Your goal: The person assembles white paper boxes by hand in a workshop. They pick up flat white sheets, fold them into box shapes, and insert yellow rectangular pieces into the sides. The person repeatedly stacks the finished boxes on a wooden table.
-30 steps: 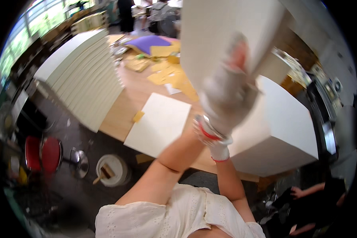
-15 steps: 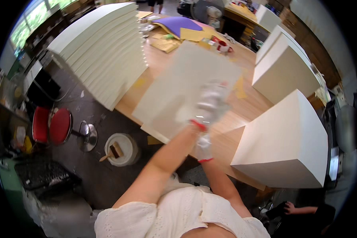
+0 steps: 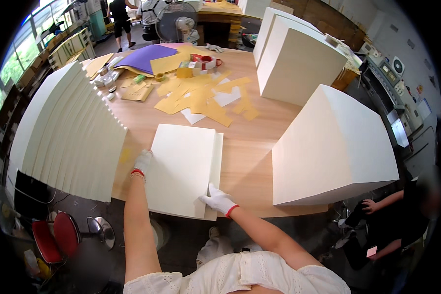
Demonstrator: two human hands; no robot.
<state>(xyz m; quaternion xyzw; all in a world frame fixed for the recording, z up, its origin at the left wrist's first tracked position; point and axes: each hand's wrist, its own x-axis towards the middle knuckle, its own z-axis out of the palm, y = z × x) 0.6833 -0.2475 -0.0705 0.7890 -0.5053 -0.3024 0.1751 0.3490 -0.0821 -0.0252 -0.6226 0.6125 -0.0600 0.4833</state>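
Observation:
On the near part of the table lies a pile of large white sheets (image 3: 180,166), its upper part offset leftward from a sheet beneath (image 3: 215,171). Along the left edge rests my left hand (image 3: 143,161) in a white glove with a red cuff, fingers stretched out. My right hand (image 3: 219,200), gloved the same way, touches the near right corner. Its thumb is up and apart from the extended fingers, which lie over the top sheet's edge. Left of the pile stands a tall stack of curved white sheets (image 3: 68,142) with a ragged edge.
White curved blocks of stacked sheets stand at right (image 3: 323,147) and far right (image 3: 299,59). Yellow paper scraps (image 3: 196,98), a purple sheet (image 3: 142,59) and a red-and-white mug (image 3: 207,61) lie farther back. A seated person (image 3: 392,220) is at lower right; red chair (image 3: 66,234) lower left.
The large pale sheet, earlier slanted across the table over the yellow scraps, now lies squared nearer to me. My hands, close together and blurred before, have moved apart to opposite sides.

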